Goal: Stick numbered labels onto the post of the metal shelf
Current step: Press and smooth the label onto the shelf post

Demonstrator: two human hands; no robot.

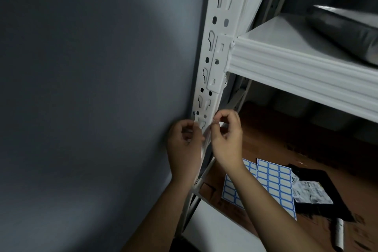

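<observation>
The white metal shelf post [223, 26] runs from the top centre down toward the floor, full of keyhole slots. Both of my hands are at its lower part. My left hand [184, 145] sits on the wall side of the post with fingers curled against its edge. My right hand [226, 135] is on the other side, thumb and forefinger pinched at the post face on something small and pale, probably a label; it is too blurred to make out. Two sheets of blue-bordered blank labels [274, 184] lie on the floor below my right forearm.
A grey wall [92, 88] fills the left. A white shelf board [296, 61] juts right from the post, with a dark grey cushion-like object [347, 30] on it. On the wooden floor [286, 133] lie a black packet with printed paper [313, 192] and a small roll [339, 233].
</observation>
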